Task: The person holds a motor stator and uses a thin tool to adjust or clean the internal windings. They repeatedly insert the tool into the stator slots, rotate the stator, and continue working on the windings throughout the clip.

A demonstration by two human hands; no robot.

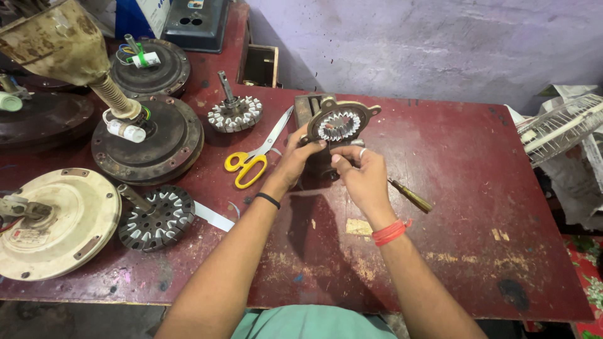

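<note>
Here, over a worn dark-red wooden table [465, 188], both hands hold up a round brown metal motor frame with a ring of pale slotted teeth inside [339, 124]. The left hand [294, 162] grips the frame from its lower left edge, thumb pressed against the rim and fingers wrapped behind it. The right hand [358, 174] sits just below and right of the frame, its fingertips pinched together at the frame's lower edge; whether something small sits between them I cannot tell. A silver ring shows on one right finger, a red thread band wraps the right wrist, and a thin black band circles the left wrist. The frame is raised above the table's far middle part, in front of a small dark box-like block [309, 107].

Just beside the right hand, a screwdriver with an amber handle [411, 196] lies on the table. To the left of the left hand lie scissors with yellow handles [254, 157], blades pointing up and right. Further left stands a small stator core with white slot liners and an upright shaft [233, 112]. Near the table's left edge rest a dark wound-core stator with white inserts [156, 216], a cream round fan motor cover [59, 223], and a dark rusty round motor housing with wires [147, 141]. A white wire fan guard [559, 125] pokes in from the right.
</note>
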